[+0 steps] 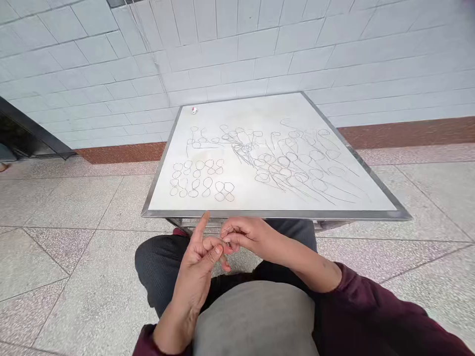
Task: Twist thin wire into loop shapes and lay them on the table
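Two-handed, holds what looks like a thin wire (pixel 222 241) just short of the near metal rim (pixel 278 214) of the table. Lies right at the fingertips: to the right of the left hand (pixel 196 264) and to the left of the right hand (pixel 254 236), with neither clearly nearer. Seems to run roughly crosswise between the two. On the left, presses thumb against middle finger, apparently on the wire, with index finger stretched toward the rim; on the right, pinches with thumb and forefinger. Past the rim, on the white top (pixel 267 116): figure-eight wires (pixel 224 191) in rows at near left, looped wires (pixel 283 161) with long tails fanned to the right, a tangle (pixel 245 147) between. In the far left corner, a small white-and-red object (pixel 194 111), too small to identify. Hidden behind fingers: most of the held wire. Cannot make out either end, any loop, or the exact long axis.
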A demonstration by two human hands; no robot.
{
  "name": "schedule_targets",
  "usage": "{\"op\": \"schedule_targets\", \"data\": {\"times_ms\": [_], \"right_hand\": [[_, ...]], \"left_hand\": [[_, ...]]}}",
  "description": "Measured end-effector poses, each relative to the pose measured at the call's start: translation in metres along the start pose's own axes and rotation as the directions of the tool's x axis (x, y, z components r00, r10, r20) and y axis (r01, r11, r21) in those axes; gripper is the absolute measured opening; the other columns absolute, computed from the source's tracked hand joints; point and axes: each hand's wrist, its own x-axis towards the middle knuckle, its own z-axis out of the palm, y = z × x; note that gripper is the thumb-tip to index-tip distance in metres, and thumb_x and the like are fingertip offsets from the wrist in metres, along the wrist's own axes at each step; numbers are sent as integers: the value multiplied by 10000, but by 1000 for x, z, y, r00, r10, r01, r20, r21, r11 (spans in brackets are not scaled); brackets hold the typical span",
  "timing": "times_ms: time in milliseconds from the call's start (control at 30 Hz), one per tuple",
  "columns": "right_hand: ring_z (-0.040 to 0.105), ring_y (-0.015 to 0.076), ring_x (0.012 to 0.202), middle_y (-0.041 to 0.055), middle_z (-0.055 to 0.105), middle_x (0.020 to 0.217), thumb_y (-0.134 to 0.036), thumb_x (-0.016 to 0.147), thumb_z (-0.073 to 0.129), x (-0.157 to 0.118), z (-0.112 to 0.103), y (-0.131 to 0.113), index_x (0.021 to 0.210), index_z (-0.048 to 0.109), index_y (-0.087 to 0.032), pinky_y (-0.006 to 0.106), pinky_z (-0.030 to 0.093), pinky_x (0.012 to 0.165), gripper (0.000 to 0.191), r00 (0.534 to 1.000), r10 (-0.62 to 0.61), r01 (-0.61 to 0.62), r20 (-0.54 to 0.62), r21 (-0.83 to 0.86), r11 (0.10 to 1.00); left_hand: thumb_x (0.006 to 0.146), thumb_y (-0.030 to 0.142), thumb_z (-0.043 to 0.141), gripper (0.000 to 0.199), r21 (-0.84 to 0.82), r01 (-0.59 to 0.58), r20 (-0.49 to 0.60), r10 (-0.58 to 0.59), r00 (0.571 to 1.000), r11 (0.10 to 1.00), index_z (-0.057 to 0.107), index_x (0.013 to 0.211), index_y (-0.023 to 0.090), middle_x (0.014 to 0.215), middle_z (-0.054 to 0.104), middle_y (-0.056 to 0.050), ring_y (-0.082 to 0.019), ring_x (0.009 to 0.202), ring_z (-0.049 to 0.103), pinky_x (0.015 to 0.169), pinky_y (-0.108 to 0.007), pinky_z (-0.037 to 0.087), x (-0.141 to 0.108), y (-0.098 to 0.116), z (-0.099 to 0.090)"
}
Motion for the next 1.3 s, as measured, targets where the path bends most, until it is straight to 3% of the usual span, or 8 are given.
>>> {"op": "schedule_targets", "data": {"times_ms": [267,400,667,800,967,1133,1300], "right_hand": [[605,97,657,-32,616,708,-205,911,499,2,-1,-1,865,575,-203,202,483,628,89,999,29,-29,13,24,999],[603,102,640,-30,615,699,-216,911,494,2,-2,-2,869,565,-203,215,493,624,83,998,52,-53,47,8,999],[612,108,671,-15,641,752,-209,923,477,3,-3,-4,851,568,-206,222,483,639,116,997,11,0,74,-144,990],[611,112,681,-11,655,797,-215,925,482,3,-4,-5,945,525,-217,226,483,630,48,992,13,6,124,-147,989],[616,113,676,-18,622,773,-197,927,456,4,-6,-7,897,494,-215,233,476,632,51,996,62,-51,61,-167,985],[609,122,705,-8,613,792,-196,952,415,3,-6,-11,979,482,-212,246,462,645,74,995,68,-49,76,-229,972],[607,122,811,1,661,883,-232,964,461,5,-1,-6,1033,504,-216,252,451,734,82,993,-98,109,63,-214,971]], "left_hand": [[811,139,678,724,-169,5,-52,-14,999,986,342,1445,237,697,633,28,-102,717,573,642,-194,426,4,-11,3],[819,145,666,685,-175,-4,-37,-3,999,985,372,1430,243,714,626,21,-108,734,574,660,-209,430,5,-14,1],[849,259,643,633,157,-70,-69,82,994,985,377,1423,276,732,596,29,-120,709,572,710,-258,453,8,-10,-6],[852,283,637,612,201,-79,-84,97,992,976,392,1413,268,716,599,33,-113,679,562,702,-258,450,7,-13,-11],[897,337,569,558,232,-94,-102,120,987,968,390,1419,253,873,681,-34,-123,742,563,730,-267,432,3,-10,-16],[833,274,664,562,165,-98,-145,123,982,981,464,1357,236,893,680,-37,-110,699,554,644,-237,427,9,-12,-17],[823,272,675,439,-62,-33,-199,20,980,998,563,1242,206,785,631,-5,-93,656,562,595,-212,438,15,-23,-18]]}}
